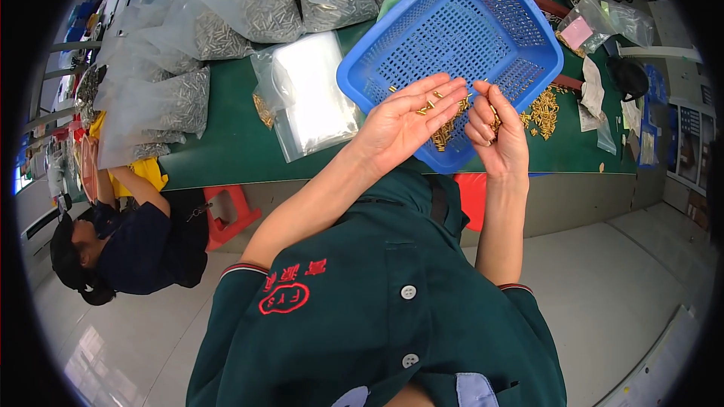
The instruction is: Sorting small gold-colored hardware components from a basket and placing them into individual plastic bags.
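Note:
My left hand (403, 119) lies palm up and flat over the near rim of a blue plastic basket (375, 75). A few small brass pins (431, 105) rest loose on its fingers. Just to the right, my right hand (499, 124) is curled, with small brass pieces (495, 117) showing among its bent fingers and its thumb against the index finger. Beneath the hands, more brass pieces (443, 138) are heaped in the basket's near corner, partly hidden by my fingers. The basket is perforated and sits askew on the green table.
Loose brass pieces (543, 113) lie right of the basket on the green table (226, 147). Clear plastic bags (313, 90) are stacked to the left. Bags of silvery metal parts (260, 11) line the far side. A co-worker (136, 241) is at the left; a red stool (226, 215) stands nearby.

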A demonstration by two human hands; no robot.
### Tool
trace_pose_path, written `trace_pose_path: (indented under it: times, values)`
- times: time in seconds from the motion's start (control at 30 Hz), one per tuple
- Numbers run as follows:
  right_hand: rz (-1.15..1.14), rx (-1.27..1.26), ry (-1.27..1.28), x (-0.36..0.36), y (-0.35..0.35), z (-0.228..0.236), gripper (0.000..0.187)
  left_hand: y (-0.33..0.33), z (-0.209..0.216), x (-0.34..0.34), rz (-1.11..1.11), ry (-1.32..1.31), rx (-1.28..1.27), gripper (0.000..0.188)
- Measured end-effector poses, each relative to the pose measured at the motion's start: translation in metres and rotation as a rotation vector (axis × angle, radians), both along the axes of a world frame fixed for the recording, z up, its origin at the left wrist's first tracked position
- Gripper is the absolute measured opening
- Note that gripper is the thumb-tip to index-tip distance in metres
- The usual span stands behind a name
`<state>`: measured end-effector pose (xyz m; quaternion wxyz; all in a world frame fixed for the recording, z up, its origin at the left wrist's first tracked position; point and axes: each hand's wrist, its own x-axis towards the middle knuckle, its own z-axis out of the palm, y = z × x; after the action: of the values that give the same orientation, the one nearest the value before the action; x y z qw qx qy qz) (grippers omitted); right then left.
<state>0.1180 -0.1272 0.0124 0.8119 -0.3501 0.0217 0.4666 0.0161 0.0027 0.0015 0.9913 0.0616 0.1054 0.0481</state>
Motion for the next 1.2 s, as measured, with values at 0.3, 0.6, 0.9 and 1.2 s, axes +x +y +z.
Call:
trace_pose_path:
  times: [0.3, 0.6, 0.9, 1.2]
  values:
    - [-0.132, 0.049, 0.535, 0.005, 0.0, -0.024, 0.021, -0.006, 0.004, -0.003, 0.015, 0.004, 0.045, 0.051]
    - [-0.128, -0.286, 0.608, 0.006, 0.006, -0.035, 0.023, -0.025, 0.012, -0.008, 0.116, 0.054, 0.024, 0.051]
    - [-0.005, -0.211, 0.629, 0.024, 0.005, -0.042, 0.022, -0.035, 0.024, -0.016, 0.24, 0.045, 0.067, 0.057]
    - [-0.084, -0.068, 0.75, 0.024, 0.009, -0.043, 0.021, -0.007, 0.039, -0.039, 0.208, 0.088, -0.093, 0.041]
